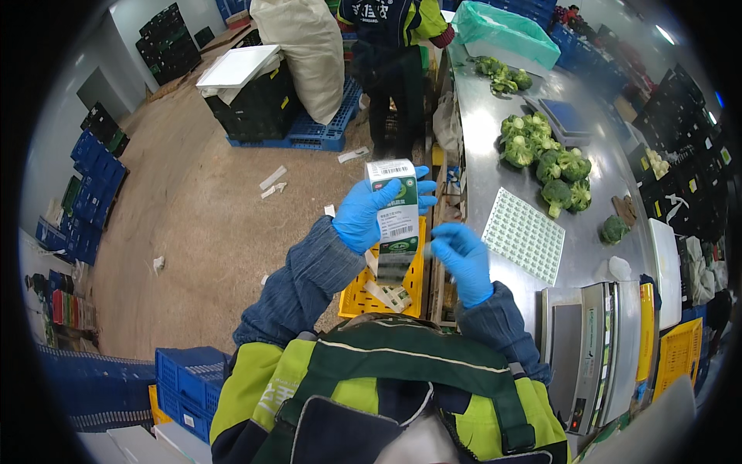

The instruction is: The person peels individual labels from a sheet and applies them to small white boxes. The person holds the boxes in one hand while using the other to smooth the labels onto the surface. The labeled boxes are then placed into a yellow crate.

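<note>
Both my hands wear blue gloves. My left hand [362, 217] holds a strip of printed labels [398, 217], green and white, with the thumb across its front; the strip hangs down over a yellow plastic crate [351, 298]. Just right of the strip is my right hand [462, 261], its fingers bent; whether something small is between the fingertips is too blurred to tell. To its right, a sheet of small green-printed stickers [523, 235] lies on the steel table [484, 156]. Broccoli heads [548, 148] are grouped farther up the table.
A digital scale [562, 119] stands behind the broccoli, a wrapping machine [591, 354] at the near right. Beyond the table's left edge stands a co-worker [394, 64], near a blue pallet [316, 130] with a black crate [255, 110] and a large sack [307, 58]. Paper scraps litter the floor.
</note>
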`<state>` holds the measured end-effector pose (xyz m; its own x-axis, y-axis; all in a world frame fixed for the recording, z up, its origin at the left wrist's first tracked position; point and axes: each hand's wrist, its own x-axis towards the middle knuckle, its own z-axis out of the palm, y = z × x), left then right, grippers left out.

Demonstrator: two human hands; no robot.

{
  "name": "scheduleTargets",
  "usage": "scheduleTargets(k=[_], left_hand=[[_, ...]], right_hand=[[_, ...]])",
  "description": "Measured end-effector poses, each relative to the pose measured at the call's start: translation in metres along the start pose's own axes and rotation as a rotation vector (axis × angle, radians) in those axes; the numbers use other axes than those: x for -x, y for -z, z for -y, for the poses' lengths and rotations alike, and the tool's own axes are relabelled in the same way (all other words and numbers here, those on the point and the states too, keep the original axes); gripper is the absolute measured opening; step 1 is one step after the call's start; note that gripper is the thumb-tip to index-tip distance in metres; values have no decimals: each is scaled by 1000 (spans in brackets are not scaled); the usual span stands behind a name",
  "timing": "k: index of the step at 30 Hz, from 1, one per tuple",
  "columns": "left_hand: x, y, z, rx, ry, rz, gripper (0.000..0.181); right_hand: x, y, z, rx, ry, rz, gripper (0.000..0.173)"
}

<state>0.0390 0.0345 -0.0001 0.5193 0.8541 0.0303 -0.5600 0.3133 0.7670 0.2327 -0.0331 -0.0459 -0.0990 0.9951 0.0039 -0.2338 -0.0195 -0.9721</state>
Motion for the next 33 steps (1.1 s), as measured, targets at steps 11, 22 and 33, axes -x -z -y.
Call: scheduleTargets(k=[11, 22, 33], left_hand=[[5, -14, 10, -50, 56, -40, 47], [7, -19, 10, -15, 77, -40, 46], [9, -19, 13, -24, 53, 12, 45]], right_hand=[[-22, -20, 16, 186, 296, -70, 21], [-22, -22, 14, 195, 286, -111, 20], [-34, 5, 4, 350, 95, 83, 24]])
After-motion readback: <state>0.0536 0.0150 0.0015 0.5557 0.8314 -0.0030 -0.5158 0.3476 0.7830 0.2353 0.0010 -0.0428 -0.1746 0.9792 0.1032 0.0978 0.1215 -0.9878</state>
